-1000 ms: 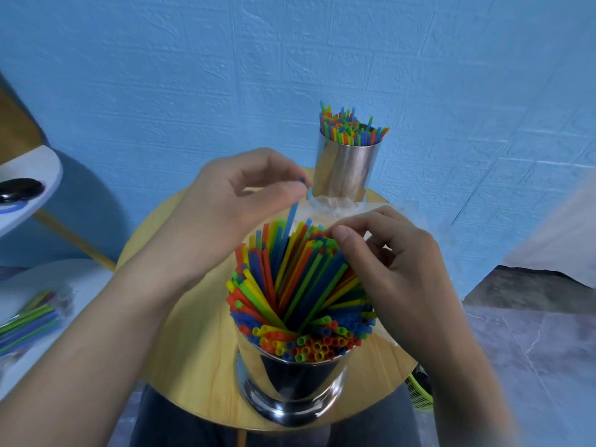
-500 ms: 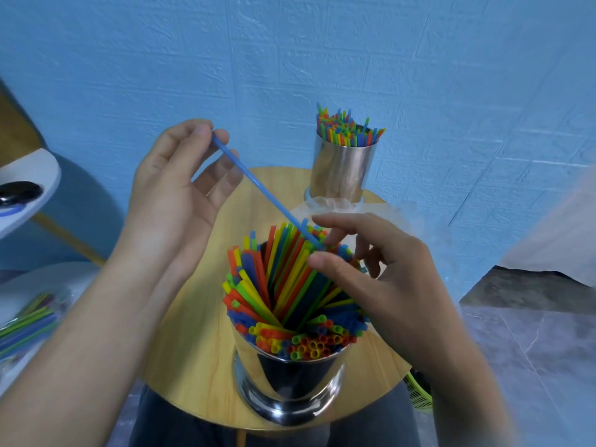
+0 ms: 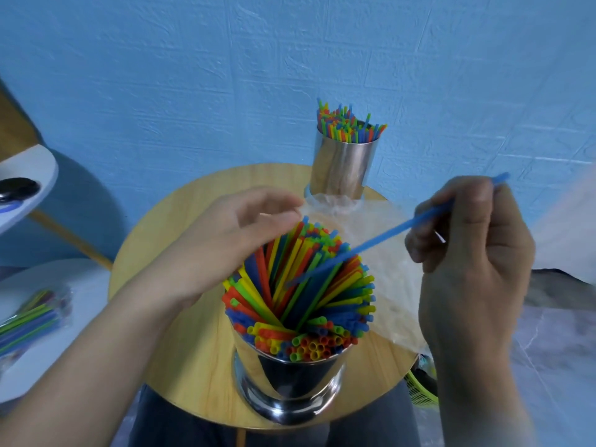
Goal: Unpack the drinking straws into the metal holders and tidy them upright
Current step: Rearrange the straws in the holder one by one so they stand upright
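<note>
A shiny metal holder (image 3: 290, 382) stands at the near edge of the round wooden table (image 3: 180, 333), packed with slanting coloured straws (image 3: 303, 301). My right hand (image 3: 474, 253) pinches one blue straw (image 3: 387, 235) by its upper end; its lower end rests across the bundle's top. My left hand (image 3: 225, 240) hovers over the far-left straw tips with loosely curled fingers, holding nothing. A second metal holder (image 3: 342, 166) stands at the table's far edge, with its straws (image 3: 348, 127) upright.
A clear empty plastic wrapper (image 3: 380, 253) lies on the table between the holders. A packet of straws (image 3: 29, 321) lies on a white table at left. A green basket (image 3: 419, 391) sits below the table's right rim. A blue wall is close behind.
The blue straw passed from my left hand to my right, which swung it up to the right. My left hand dropped back over the bundle.
</note>
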A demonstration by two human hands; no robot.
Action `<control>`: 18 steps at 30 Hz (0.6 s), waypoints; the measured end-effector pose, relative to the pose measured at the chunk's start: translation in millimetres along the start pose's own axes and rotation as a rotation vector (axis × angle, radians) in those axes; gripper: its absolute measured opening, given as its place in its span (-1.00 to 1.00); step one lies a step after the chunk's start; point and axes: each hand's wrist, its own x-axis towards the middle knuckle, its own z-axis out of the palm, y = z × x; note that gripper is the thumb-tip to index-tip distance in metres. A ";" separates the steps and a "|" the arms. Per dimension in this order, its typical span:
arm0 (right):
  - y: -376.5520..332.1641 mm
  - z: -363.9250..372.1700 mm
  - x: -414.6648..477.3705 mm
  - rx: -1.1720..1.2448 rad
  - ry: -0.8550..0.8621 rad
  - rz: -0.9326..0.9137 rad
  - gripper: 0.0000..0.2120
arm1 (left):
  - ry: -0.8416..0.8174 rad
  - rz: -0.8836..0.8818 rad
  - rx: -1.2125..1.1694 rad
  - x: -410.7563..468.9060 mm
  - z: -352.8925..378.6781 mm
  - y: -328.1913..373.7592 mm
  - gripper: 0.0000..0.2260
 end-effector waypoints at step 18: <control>15.1 4.4 -4.0 -0.304 -0.437 0.165 -0.94 | -0.198 0.037 0.195 11.8 -7.1 2.0 -0.95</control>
